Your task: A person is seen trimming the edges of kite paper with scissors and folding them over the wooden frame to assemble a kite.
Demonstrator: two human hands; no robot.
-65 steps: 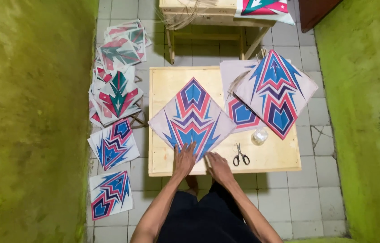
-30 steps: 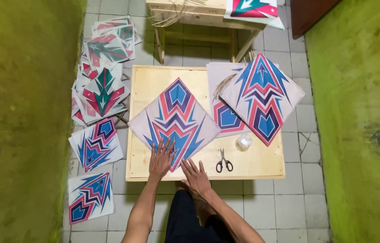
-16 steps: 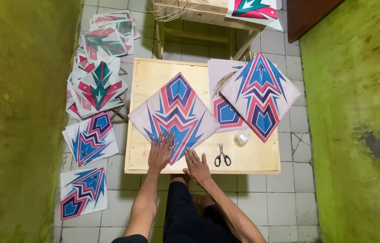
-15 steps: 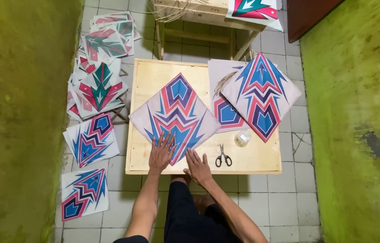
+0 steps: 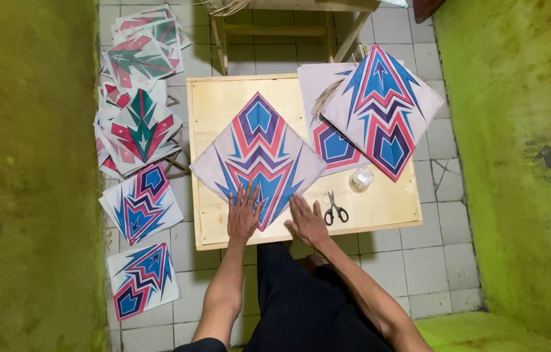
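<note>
Both hands flat, fingers spread, pressing diamond kite [image 5: 259, 153] at centre of wooden table [image 5: 213, 104]: left hand [image 5: 244, 214] on lower edge, right hand [image 5: 306, 221] beside lower tip. Scissors [image 5: 334, 208] just right of right hand; kite stack [image 5: 379, 107] at table's far right.

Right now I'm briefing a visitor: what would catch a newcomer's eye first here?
The diamond-shaped kite in blue, red and purple, flat on the wooden table, with the left hand and right hand pressing its lower tip. Next, the matching kite at the table's right corner, and more kites along the tiled floor at left.
</note>
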